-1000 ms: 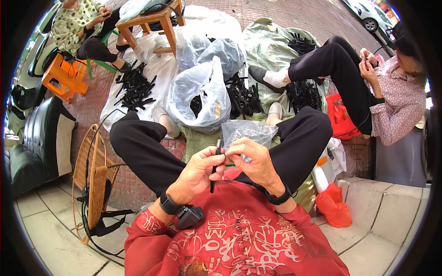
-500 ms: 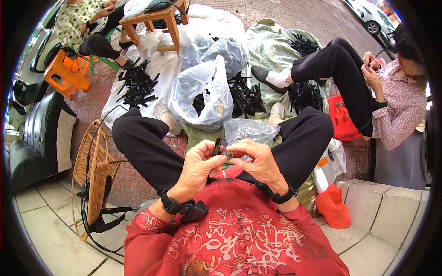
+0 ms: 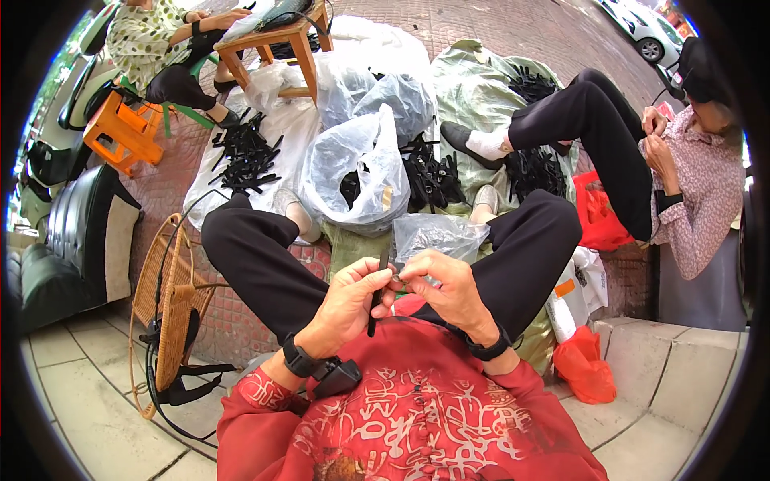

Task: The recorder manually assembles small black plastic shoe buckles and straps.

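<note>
Black, narrow, flat strip (image 3: 376, 298) in bare left hand (image 3: 349, 301), bare right hand (image 3: 447, 290) at its side

Location: strip is in front of the red, pale-patterned shirt (image 3: 417, 401), between the knees. It stands on a slant, upper end leaning away and a little right; its lower end projects below the left fingers.

Left fingers: narrow, thumb pressing the strip against the curled fingers. Right fingers: thumb and forefinger in a tight pinch on a small, glinting, metal-looking piece (image 3: 396, 277) beside the strip. Most of that piece is covered; cannot tell whether it joins the strip.

Handling (judged): strip light, probably flexible across its flat, fairly stiff edgewise; surface possibly slick. Best hold: flat faces, close to the small piece, so the free length does not twist. Small piece likely hard and easy to drop; pinch by its edges.

Nearby: crumpled, clear plastic bag (image 3: 437, 235) just beyond the right hand; farther out, a large, translucent, whitish plastic bag (image 3: 361, 212) beside a loose heap of black strips (image 3: 433, 172).
</note>
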Motion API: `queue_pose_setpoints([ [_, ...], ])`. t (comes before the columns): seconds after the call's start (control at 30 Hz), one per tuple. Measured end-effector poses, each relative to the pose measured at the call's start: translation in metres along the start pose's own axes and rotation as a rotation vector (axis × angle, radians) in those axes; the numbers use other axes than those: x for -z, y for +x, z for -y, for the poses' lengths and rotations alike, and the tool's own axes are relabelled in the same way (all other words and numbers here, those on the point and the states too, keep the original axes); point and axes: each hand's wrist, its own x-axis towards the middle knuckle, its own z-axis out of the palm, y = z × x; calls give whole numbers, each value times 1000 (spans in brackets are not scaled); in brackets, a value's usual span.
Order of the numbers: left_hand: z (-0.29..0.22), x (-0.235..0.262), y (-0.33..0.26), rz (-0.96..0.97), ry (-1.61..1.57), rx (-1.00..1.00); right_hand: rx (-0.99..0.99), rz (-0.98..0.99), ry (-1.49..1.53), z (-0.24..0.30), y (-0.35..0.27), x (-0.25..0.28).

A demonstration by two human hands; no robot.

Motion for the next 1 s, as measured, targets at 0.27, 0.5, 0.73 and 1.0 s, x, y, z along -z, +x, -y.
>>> queue_pose_setpoints([
  [0.27,-1,3,2,1,-96,129,142,15,-104,-2,0,0],
  [0.5,2,-2,3,-91,35,55,-10,81,-16,3,1,6],
  [0.73,4,-5,3,-73,163,-39,-23,85,-46,-6,-3,7],
  [1.0,0,-11,-5,-174,33,51,-396,0,721,-14,-4,11],
])
